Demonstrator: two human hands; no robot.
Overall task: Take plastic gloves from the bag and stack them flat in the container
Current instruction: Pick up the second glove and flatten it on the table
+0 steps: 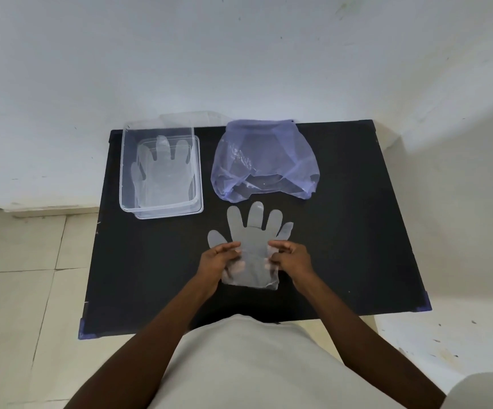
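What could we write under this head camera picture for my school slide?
Both hands, left hand and right hand, hold a plastic glove flat on the black table.

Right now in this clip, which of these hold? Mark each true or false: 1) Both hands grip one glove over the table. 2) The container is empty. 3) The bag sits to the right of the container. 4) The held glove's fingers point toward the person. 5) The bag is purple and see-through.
1) True: the left hand and right hand pinch the sides of the glove above the black table.
2) False: the container already holds at least one glove lying flat.
3) True: the bag lies to the container's right.
4) False: its fingers point away, toward the bag.
5) True.
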